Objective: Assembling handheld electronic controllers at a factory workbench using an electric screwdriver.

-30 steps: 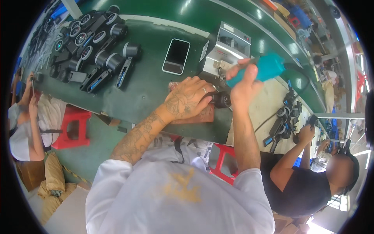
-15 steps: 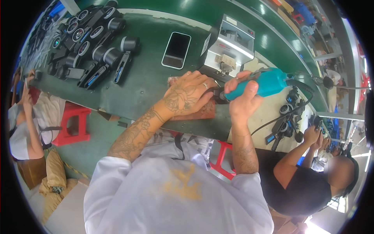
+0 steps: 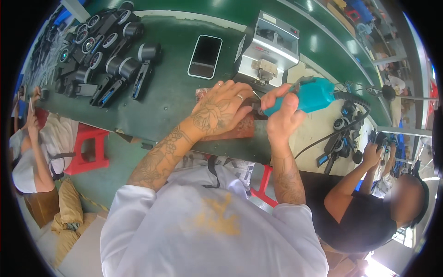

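Note:
In my right hand (image 3: 282, 121) is a teal electric screwdriver (image 3: 316, 95), lying almost level with its nose toward my left hand and a cable at its back end. The fingers wrap round its front, thumb on top. My left hand (image 3: 220, 110) curves palm down over a red mat (image 3: 240, 131) at the table's near edge. Between its thumb and fingers a small dark part (image 3: 258, 111) shows, meeting the screwdriver's nose. Most of that part is hidden under the hand, so its kind cannot be told.
Beyond my hands stand a silver box-shaped machine (image 3: 270, 48) and a phone (image 3: 205, 56). Black devices with round wheel-like ends (image 3: 104, 51) are piled far left; more (image 3: 341, 134) lie right. A co-worker (image 3: 364, 207) sits at right. A red stool (image 3: 87, 147) stands at left.
The view has shifted slightly, so the table things sit a little higher and further left. My right hand and the screwdriver have moved slightly left; both hands keep their hold.

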The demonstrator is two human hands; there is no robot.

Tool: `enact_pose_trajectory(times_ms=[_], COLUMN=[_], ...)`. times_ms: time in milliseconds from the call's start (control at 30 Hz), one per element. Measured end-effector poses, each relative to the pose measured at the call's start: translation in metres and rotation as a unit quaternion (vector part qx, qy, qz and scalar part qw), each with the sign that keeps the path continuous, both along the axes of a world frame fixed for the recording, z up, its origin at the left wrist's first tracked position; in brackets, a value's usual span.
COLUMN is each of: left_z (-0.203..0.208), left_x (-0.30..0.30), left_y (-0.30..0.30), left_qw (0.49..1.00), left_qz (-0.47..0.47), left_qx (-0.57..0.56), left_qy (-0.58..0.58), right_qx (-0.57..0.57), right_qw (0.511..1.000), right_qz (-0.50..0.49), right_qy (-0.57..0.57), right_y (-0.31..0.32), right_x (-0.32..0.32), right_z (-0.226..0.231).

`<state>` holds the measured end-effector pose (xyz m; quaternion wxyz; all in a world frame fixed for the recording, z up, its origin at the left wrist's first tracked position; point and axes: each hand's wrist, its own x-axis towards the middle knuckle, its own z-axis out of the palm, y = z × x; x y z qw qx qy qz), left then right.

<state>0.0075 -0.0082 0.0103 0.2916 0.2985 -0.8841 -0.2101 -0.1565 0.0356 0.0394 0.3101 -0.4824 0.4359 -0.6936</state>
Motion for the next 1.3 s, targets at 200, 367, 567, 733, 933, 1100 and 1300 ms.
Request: enact_pose_trajectory(times_ms=[200, 367, 567, 733, 933, 1100, 1300], left_z=[0.0, 0.004, 0.006, 0.016, 0.097, 0.064, -0.018], left_x=[0.013, 0.054, 0.184, 0.315, 0.085, -0.114, -0.266], left_y=[0.015, 0.036, -0.08, -0.187, -0.094, -0.017, -0.011], left_qw=[0.986, 0.993, 0.814, 0.824, 0.948, 0.979, 0.981], left_qz=[-0.056, 0.049, 0.375, 0.529, 0.242, -0.052, -0.177], left_qx=[-0.159, -0.033, 0.146, -0.166, -0.046, 0.129, 0.053], left_qy=[0.016, 0.099, 0.419, -0.122, 0.201, 0.147, 0.056], right_qx=[0.042, -0.049, 0.035, 0.152, 0.153, 0.176, 0.202], right_qw=[0.98, 0.979, 0.986, 0.984, 0.988, 0.984, 0.979], right_qz=[-0.009, 0.002, -0.088, -0.089, -0.014, -0.023, -0.026], right_qy=[-0.195, -0.199, -0.138, -0.025, -0.01, -0.012, -0.026], right_y=[0.03, 0.079, 0.112, 0.118, 0.113, 0.134, 0.163], right_x=[-0.014, -0.018, -0.022, -0.015, -0.016, -0.032, -0.05], right_z=[-0.002, 0.024, -0.002, -0.005, 0.0, -0.003, 0.003])
